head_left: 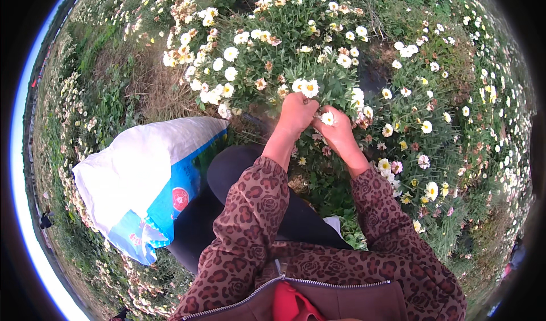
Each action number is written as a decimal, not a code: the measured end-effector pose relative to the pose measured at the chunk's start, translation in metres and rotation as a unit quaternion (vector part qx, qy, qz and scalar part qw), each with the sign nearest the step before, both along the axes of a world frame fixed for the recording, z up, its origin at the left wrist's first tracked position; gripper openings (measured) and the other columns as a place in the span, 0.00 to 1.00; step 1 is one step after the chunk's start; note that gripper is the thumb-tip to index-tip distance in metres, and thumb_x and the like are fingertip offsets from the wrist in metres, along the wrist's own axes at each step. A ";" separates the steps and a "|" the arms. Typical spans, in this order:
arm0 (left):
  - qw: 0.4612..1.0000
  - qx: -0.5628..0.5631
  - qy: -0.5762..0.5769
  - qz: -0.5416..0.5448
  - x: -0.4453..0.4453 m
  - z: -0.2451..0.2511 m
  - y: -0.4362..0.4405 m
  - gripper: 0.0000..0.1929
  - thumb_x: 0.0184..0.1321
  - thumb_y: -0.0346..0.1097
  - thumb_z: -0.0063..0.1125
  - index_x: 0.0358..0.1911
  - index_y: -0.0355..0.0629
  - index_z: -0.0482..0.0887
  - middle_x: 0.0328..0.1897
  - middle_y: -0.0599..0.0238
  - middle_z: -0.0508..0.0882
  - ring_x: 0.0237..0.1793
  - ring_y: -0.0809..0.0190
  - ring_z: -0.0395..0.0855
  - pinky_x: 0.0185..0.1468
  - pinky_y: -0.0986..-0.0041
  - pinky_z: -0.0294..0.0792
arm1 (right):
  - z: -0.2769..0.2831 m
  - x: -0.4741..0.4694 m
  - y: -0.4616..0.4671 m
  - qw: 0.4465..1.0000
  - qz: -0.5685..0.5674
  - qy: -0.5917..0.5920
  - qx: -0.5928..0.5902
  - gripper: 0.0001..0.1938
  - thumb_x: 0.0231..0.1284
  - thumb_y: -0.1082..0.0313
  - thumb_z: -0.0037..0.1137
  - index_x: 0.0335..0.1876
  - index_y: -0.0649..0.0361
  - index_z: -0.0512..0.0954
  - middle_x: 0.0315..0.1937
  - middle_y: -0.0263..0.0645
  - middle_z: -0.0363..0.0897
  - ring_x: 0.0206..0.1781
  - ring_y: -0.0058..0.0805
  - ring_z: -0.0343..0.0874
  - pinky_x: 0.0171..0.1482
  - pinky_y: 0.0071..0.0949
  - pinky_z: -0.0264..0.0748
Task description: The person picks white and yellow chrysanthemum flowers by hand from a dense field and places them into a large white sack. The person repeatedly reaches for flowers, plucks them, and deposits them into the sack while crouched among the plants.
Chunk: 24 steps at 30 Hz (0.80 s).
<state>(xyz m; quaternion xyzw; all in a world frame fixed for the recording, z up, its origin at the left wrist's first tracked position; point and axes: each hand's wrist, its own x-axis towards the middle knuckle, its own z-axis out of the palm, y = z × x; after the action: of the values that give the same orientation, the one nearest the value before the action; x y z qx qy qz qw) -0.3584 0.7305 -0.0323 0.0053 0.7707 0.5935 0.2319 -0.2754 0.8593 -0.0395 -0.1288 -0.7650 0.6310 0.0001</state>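
In the middle of the head view, my left hand [297, 113] has its fingers closed just below two white chrysanthemum flowers with yellow centres [310, 88], seemingly at their stems. Close beside it on the right, my right hand [337, 127] is curled around a white chrysanthemum bloom [327, 118] that shows between thumb and fingers. The two hands nearly touch. Leafy flower plants [273, 61] rise beyond them, with white, yellowish and browned blooms. What the fingertips grip underneath is hidden.
A large white and blue woven plastic sack [140, 163] leans against my dark-clad left leg. Dry grass [162, 90] lies beyond it. Dense rows of white flowers [426, 127] stand to the right. At the far left edge a distant person [45, 220] appears small.
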 end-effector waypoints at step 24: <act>0.963 0.006 -0.008 0.268 -0.022 -0.025 -0.021 0.23 0.61 0.21 0.56 0.62 0.27 0.79 0.46 0.50 0.88 0.42 0.62 0.84 0.46 0.69 0.73 | 0.090 -0.122 0.037 0.922 0.285 -0.007 0.261 0.33 0.59 0.54 0.75 0.65 0.66 0.78 0.51 0.45 0.88 0.50 0.28 0.85 0.54 0.31 0.80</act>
<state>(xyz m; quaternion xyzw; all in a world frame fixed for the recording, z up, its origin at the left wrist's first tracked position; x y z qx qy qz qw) -0.3804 0.7093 -0.0568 -0.2047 0.7383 0.6388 0.0700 -0.3978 0.8959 0.0504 0.0952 -0.9071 0.3809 -0.1516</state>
